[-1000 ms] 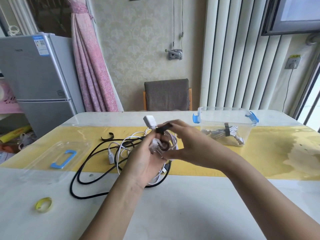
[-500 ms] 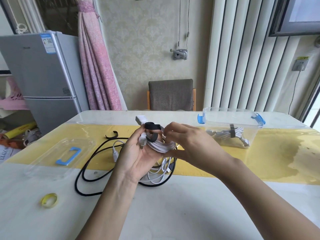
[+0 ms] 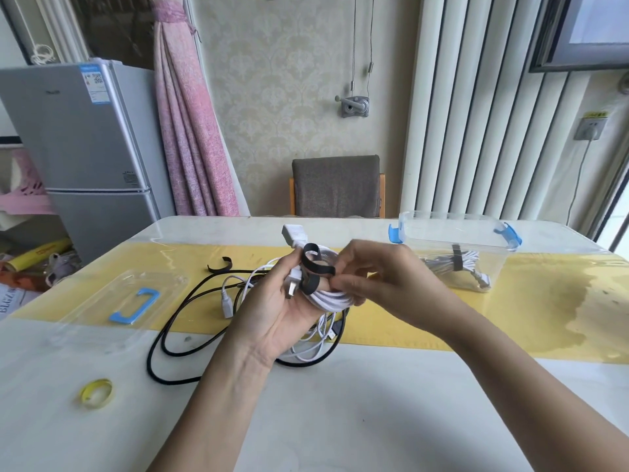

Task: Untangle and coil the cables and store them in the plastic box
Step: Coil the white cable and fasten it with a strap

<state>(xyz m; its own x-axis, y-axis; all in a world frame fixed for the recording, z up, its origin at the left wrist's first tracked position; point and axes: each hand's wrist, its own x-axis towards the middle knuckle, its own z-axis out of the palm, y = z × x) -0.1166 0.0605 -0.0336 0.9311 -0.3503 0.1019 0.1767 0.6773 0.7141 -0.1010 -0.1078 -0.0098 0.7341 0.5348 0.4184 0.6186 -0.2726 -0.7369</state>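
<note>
My left hand (image 3: 272, 315) holds a coiled white cable (image 3: 328, 298) above the table, its white plug (image 3: 294, 233) sticking up. A black strap (image 3: 315, 272) is looped around the coil, and my right hand (image 3: 369, 277) pinches the strap's end against it. Under my hands a black cable (image 3: 170, 335) and loose white cables (image 3: 228, 298) lie tangled on the table. The clear plastic box (image 3: 452, 233) with blue latches stands at the back right and holds one tied grey cable bundle (image 3: 456, 264).
The box's clear lid (image 3: 129, 301) with a blue handle lies at the left. A spare black strap (image 3: 219, 265) rests behind the cables. A yellow tape roll (image 3: 97, 393) sits near the front left. A chair (image 3: 337, 185) stands behind the table, a fridge (image 3: 81, 148) to the left.
The black strap has gone from a loose end held up by my right hand to a loop wound around the white coil. My hands stayed in the same spot above the table.
</note>
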